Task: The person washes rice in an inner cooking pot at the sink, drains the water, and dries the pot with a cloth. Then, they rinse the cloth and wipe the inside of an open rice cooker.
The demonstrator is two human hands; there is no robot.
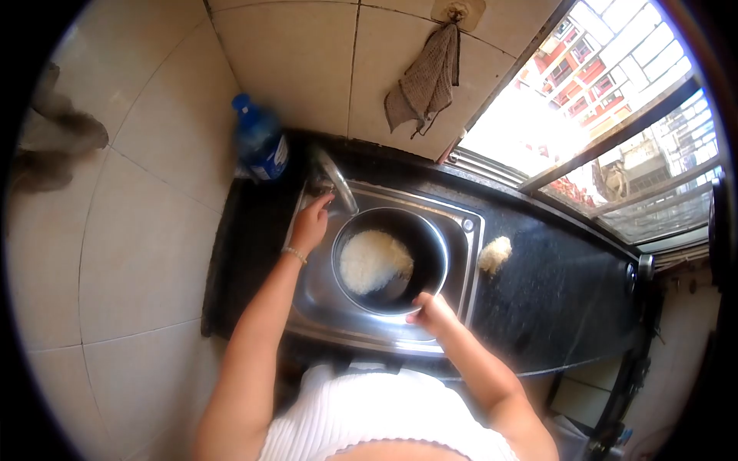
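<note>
A dark-inside metal pot (pixel 435 230) sits in the steel sink (pixel 311 303), with white rice (pixel 367 257) spread over part of its bottom. My right hand (pixel 432 313) grips the pot's near right rim, thumb over the edge. At the back left of the sink, my left hand (pixel 311 223) has its fingers closed at the base of the curved metal faucet (pixel 343 183); the handle itself is mostly hidden by them. The faucet's spout points down beside the pot's rim. Whether water is running I cannot make out.
A blue bottle (pixel 260 146) stands on the black counter (pixel 553 284) in the back left corner. Right of the sink lies a pale, shaggy scrubber-like clump (pixel 495 254). A brown cloth (pixel 427 81) hangs from a wall hook. The barred window (pixel 600 107) is at the right.
</note>
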